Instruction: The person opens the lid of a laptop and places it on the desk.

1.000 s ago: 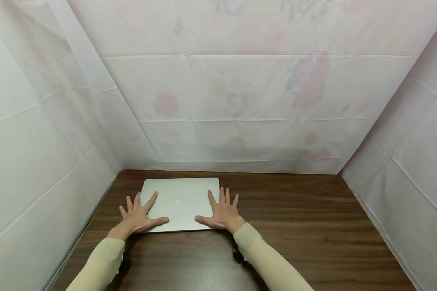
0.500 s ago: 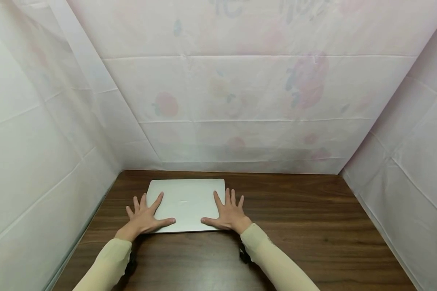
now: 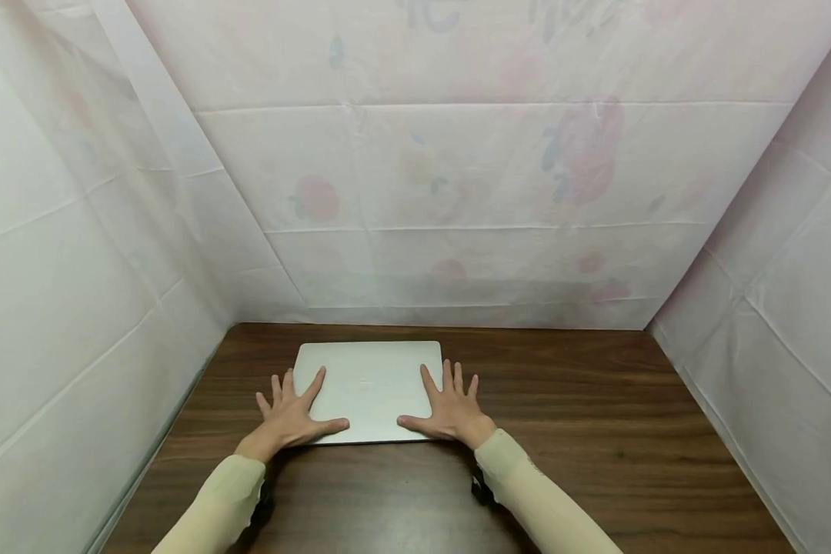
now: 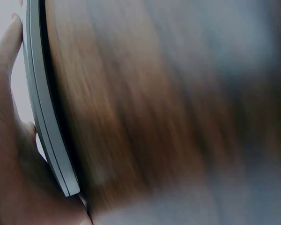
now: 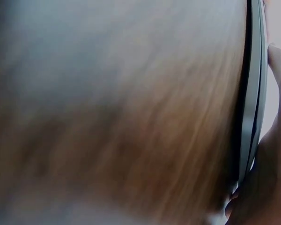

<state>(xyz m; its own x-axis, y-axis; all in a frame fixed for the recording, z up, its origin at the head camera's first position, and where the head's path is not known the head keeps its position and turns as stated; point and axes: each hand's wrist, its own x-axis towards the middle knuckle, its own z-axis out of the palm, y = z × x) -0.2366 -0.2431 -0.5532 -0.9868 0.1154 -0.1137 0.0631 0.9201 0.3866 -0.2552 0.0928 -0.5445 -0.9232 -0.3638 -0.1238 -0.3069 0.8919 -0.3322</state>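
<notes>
A closed silver laptop [image 3: 370, 392] lies flat on the dark wooden table [image 3: 595, 431], left of its middle. My left hand [image 3: 292, 417] rests over its left side with spread fingers; thumb and forefinger lie on the lid, the others reach past the edge. Mirroring this, my right hand [image 3: 452, 409] lies spread over the right side. In the left wrist view, the laptop's thin front edge [image 4: 47, 112] runs beside my left hand [image 4: 9, 145]. The right wrist view has the same edge [image 5: 253, 93] next to my right hand [image 5: 269, 173].
White printed sheeting [image 3: 471, 177] stands behind the table. More white sheeting hangs along the left side [image 3: 62, 308] and the right side [image 3: 796, 292]. Bare wood surrounds the laptop, with the widest stretch to its right.
The laptop has slid to the right along the table, and both hands have moved with it. Their spread finger positions look the same.
</notes>
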